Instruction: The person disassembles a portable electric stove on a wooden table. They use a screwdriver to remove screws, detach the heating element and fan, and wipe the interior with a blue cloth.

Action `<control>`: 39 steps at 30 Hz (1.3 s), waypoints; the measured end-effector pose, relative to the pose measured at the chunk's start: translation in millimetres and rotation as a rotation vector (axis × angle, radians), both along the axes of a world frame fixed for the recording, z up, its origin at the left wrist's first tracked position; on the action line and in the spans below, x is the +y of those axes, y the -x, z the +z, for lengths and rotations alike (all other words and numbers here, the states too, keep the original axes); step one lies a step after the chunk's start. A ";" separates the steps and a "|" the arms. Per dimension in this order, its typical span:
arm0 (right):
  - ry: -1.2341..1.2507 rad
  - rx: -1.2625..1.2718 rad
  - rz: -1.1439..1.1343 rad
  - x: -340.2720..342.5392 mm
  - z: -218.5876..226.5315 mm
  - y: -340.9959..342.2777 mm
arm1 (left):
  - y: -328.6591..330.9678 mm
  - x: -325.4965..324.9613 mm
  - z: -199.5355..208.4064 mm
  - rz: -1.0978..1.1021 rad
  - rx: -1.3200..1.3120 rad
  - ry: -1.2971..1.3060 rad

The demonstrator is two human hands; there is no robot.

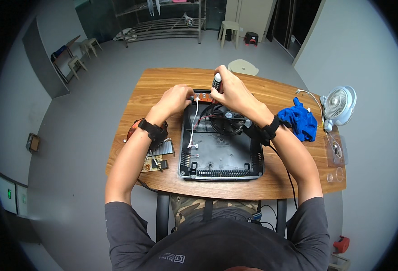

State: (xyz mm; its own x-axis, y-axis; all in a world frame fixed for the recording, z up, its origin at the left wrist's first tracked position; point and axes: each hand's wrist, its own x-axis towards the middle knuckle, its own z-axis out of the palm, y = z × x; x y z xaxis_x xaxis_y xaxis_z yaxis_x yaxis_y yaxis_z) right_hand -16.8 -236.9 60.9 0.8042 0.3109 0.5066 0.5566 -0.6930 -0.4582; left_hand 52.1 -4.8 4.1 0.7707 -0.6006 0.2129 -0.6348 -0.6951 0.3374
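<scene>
The black casing (217, 156) lies mid-worktop (162, 80), reaching toward its near edge. The right hand (233, 91) grips an upright tool (217, 81) (apparently a screwdriver) at the right end of the orange board (202, 97); the left hand (176, 98) meets its left end, grip indeterminable. Judged step: screw work. Next move calls for a steady board.

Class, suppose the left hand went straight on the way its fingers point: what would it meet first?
The left hand would probably meet the orange circuit board first; its fingertips are at the board's left end, though whether they touch is unclear.
</scene>
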 end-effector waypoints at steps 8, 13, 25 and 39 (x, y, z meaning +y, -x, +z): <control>0.042 -0.053 0.006 -4.1 -5.3 -4.8 | 6.6 -25.6 -2.5 -0.279 0.133 0.097; 0.073 -0.059 0.006 -3.2 -4.6 -8.9 | 17.8 -39.4 13.0 -0.215 0.303 0.273; 0.025 -0.018 -0.025 -1.6 -9.8 -10.4 | 20.3 -51.6 16.8 -0.166 0.320 0.435; 0.046 -0.015 0.060 -1.7 -11.5 -13.3 | 23.2 -49.7 20.7 -0.131 0.278 0.415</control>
State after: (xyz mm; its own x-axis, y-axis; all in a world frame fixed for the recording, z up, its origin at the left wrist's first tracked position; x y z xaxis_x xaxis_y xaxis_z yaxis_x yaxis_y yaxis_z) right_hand -3.5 -238.6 49.3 0.7756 0.3815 0.5029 0.6045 -0.6782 -0.4179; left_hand 28.9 -54.4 24.8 0.7562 -0.6041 0.2516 -0.5545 -0.3873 0.7365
